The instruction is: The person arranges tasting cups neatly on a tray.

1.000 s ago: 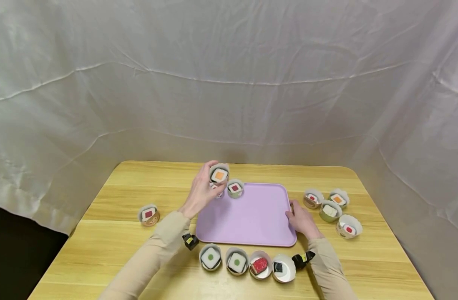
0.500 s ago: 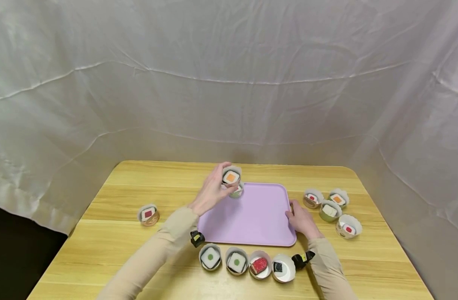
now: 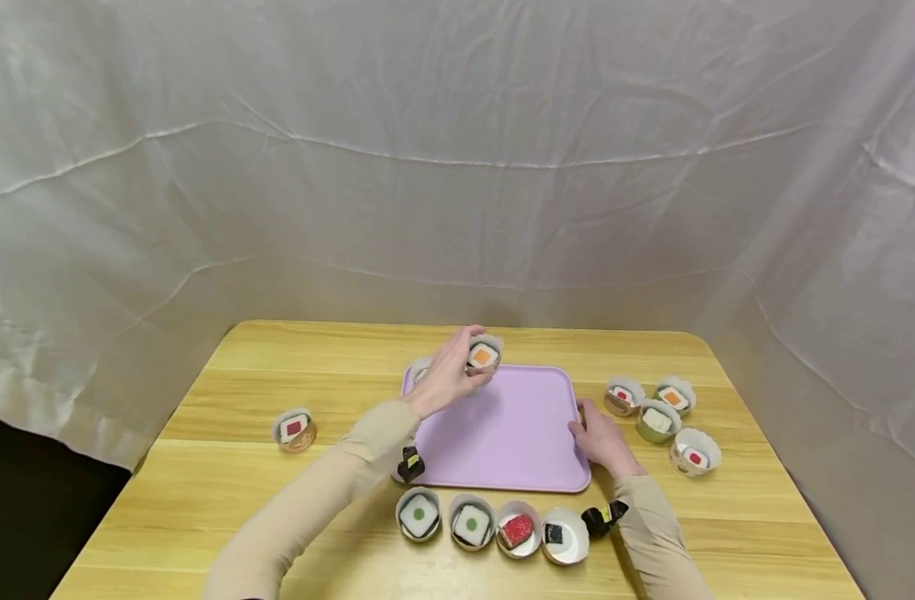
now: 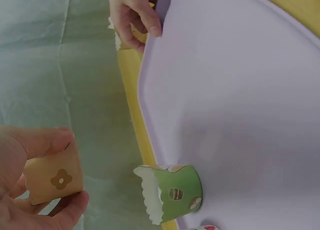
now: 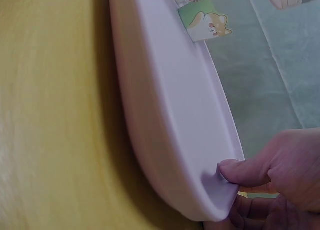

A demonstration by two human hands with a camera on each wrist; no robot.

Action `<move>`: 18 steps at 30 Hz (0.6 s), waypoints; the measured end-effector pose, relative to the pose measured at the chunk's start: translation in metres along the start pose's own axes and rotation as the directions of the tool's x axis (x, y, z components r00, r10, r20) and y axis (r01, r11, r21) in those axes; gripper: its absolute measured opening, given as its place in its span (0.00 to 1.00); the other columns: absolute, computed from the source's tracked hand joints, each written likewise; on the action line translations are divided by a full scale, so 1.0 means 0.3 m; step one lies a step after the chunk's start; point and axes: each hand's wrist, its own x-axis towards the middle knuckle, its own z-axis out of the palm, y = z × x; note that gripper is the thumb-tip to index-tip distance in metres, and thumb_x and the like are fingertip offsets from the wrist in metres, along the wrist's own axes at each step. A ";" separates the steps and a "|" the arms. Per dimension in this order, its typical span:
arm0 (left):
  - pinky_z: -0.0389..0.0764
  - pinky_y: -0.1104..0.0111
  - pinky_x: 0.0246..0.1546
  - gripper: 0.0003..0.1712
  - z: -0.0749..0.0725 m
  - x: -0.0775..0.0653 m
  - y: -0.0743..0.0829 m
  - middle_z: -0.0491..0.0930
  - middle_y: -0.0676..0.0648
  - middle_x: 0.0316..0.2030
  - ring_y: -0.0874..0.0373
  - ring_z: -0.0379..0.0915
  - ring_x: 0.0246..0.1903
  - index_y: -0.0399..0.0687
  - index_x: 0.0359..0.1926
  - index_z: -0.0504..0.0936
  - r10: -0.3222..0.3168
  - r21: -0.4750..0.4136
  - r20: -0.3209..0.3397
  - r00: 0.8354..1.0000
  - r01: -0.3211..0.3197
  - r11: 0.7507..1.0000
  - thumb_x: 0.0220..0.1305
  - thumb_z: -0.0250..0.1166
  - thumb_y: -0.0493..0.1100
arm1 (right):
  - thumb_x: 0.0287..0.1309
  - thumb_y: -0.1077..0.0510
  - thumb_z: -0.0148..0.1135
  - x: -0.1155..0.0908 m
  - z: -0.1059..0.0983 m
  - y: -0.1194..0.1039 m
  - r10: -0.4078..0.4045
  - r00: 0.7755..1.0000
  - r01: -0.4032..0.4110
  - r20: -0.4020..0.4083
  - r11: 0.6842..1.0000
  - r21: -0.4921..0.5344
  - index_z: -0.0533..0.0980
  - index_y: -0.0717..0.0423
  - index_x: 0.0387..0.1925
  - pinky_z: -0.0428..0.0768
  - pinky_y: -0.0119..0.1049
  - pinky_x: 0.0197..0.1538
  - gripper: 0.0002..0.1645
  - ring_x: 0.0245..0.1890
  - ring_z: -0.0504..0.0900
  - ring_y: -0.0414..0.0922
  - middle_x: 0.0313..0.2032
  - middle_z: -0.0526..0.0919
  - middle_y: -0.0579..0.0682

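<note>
My left hand point(image 3: 448, 379) holds a brown paper baking cup point(image 4: 54, 176) with a flower print above the tray's back edge, thumb and fingers around its sides. Inside it lies a sushi roll piece point(image 3: 483, 356), white with an orange centre. The lilac tray point(image 3: 510, 433) lies at mid-table. My right hand point(image 5: 285, 172) grips its right rim, thumb over the edge and fingers beneath. A green cup point(image 4: 179, 192) stands on the tray near the back edge, mostly hidden by my left hand in the head view. Beside it, at the back-left corner, another cup point(image 3: 420, 367) shows partly.
In front of the tray stands a row of several cups point(image 3: 472, 523) with sushi pieces. More filled cups point(image 3: 659, 422) cluster to the tray's right. A lone cup point(image 3: 294, 431) with a red-centred piece stands at left. A pale curtain point(image 3: 457, 208) hangs behind the table.
My left hand has carried the brown cup rightward along the tray's back edge, past the cup at the corner and over the green one. My right hand has stayed on the rim.
</note>
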 end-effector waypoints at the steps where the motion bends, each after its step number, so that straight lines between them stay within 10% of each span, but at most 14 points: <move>1: 0.74 0.51 0.64 0.39 0.004 0.005 0.002 0.75 0.35 0.60 0.41 0.74 0.60 0.36 0.67 0.64 0.001 0.009 0.011 1.000 -0.002 1.000 0.58 0.73 0.35 | 0.73 0.59 0.48 0.000 0.000 0.001 -0.001 1.000 0.001 0.001 1.000 0.000 0.60 0.70 0.68 0.74 0.62 0.61 0.29 0.58 0.76 0.71 0.59 0.74 0.77; 18: 0.75 0.55 0.63 0.37 0.102 0.112 0.001 0.75 0.38 0.61 0.45 0.74 0.59 0.37 0.68 0.65 -0.006 0.053 0.195 0.981 -0.004 0.999 0.60 0.70 0.35 | 0.72 0.60 0.48 -0.010 0.002 0.001 -0.002 1.000 0.002 0.003 1.000 0.015 0.60 0.70 0.68 0.75 0.61 0.59 0.29 0.55 0.78 0.69 0.57 0.76 0.76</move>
